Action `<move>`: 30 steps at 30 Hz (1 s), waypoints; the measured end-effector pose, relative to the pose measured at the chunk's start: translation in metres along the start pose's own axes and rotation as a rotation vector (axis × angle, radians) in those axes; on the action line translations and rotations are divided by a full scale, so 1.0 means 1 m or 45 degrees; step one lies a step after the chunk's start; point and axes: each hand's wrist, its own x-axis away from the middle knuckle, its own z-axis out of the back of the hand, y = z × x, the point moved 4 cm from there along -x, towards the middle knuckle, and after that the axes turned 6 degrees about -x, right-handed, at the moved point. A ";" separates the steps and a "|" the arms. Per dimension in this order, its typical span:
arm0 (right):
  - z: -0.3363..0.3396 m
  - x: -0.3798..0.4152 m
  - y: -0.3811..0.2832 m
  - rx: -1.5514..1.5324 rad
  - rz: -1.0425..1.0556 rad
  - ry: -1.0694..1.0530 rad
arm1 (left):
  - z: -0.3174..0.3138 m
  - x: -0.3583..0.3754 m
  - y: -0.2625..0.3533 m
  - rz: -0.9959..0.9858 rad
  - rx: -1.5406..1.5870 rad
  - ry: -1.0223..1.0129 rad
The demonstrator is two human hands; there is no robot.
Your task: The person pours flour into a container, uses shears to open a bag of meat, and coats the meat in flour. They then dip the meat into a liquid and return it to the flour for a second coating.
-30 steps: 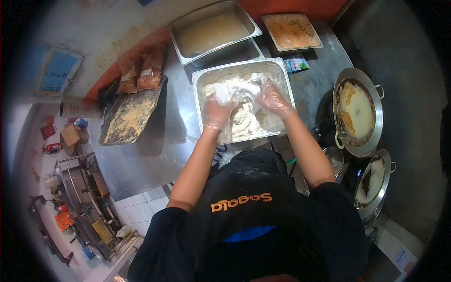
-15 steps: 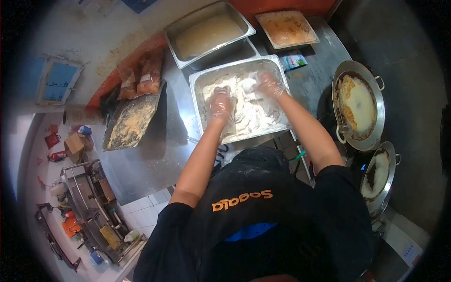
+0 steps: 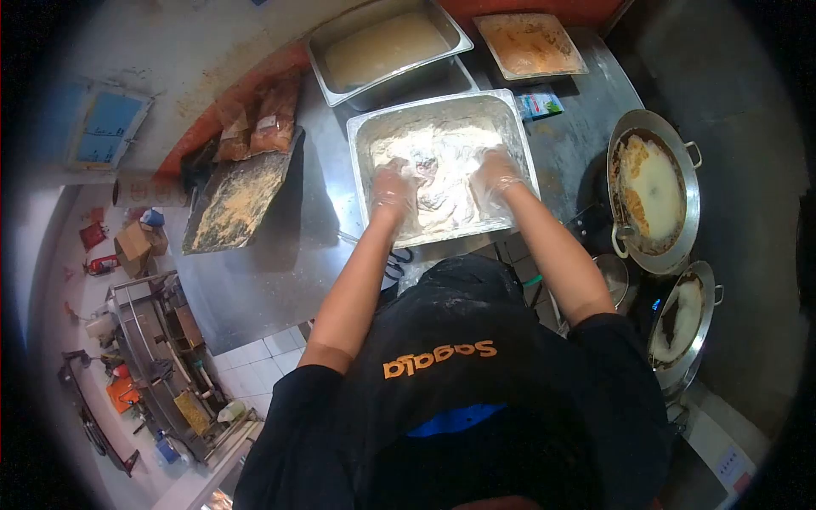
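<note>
A deep rectangular metal pan (image 3: 435, 110) holds white flour (image 3: 442, 204) with lumpy coated pieces in it. My left hand (image 3: 393, 189), in a clear plastic glove, is down in the flour by the pan's left side. Toward the right side, my right hand (image 3: 496, 174), gloved the same way, presses into the flour too. Flour and loose plastic cover the fingers of both hands, so I cannot see what they hold, if anything. A pinkish, partly coated piece (image 3: 424, 168) shows between the hands.
Behind the pan stands a metal tub of cloudy liquid (image 3: 387, 51), beside a tray of orange-brown food (image 3: 529, 47). Two woks of foaming oil (image 3: 650, 183) are at the right. At left are a dark crumb-covered tray (image 3: 238, 204) and bagged reddish food (image 3: 270, 123).
My right hand has come down and nearer to me within the flour; the white clump beside it is no longer visible. My left hand remains at the pan's left side.
</note>
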 end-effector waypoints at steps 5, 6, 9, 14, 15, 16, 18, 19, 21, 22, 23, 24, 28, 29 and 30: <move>0.050 0.049 -0.016 -0.569 -0.132 0.293 | -0.002 0.011 0.014 -0.639 -0.292 0.317; 0.061 0.060 -0.023 -0.614 -0.120 0.289 | 0.014 0.015 0.031 -0.247 -0.126 0.025; 0.063 0.040 -0.032 -0.478 -0.115 0.287 | 0.010 0.014 0.046 -0.321 -0.463 0.211; 0.038 -0.031 -0.054 -0.152 -0.087 0.106 | -0.008 -0.022 0.066 0.018 -0.851 -0.168; 0.038 -0.031 -0.055 -0.143 -0.072 0.103 | -0.013 -0.020 0.067 0.033 -0.845 -0.161; 0.041 -0.033 -0.056 -0.084 -0.022 0.086 | -0.013 -0.019 0.067 0.048 -0.837 -0.032; 0.051 -0.027 -0.061 -0.018 0.039 0.054 | -0.014 -0.017 0.057 0.044 -0.840 0.248; 0.057 -0.022 -0.061 -0.090 0.085 -0.035 | -0.018 -0.021 0.051 0.052 -0.838 0.248; 0.052 -0.018 -0.060 -0.163 0.118 -0.132 | -0.010 -0.018 0.050 0.116 -0.773 0.107; 0.047 -0.021 -0.058 -0.213 0.137 -0.111 | -0.003 -0.015 0.051 0.112 -0.770 0.103; 0.046 -0.022 -0.057 -0.261 0.158 -0.089 | 0.004 -0.014 0.050 0.109 -0.779 0.019; 0.050 -0.021 -0.055 -0.256 0.155 -0.083 | 0.010 -0.014 0.049 0.105 -0.788 -0.059; 0.059 0.007 -0.046 -0.246 0.075 0.180 | 0.015 -0.006 0.039 -0.006 -0.849 -0.006; 0.067 0.017 -0.040 -0.378 0.047 0.340 | 0.010 -0.007 0.035 -0.001 -0.850 -0.017; 0.070 0.020 -0.038 -0.334 0.082 0.291 | 0.006 -0.011 0.034 -0.013 -0.851 -0.045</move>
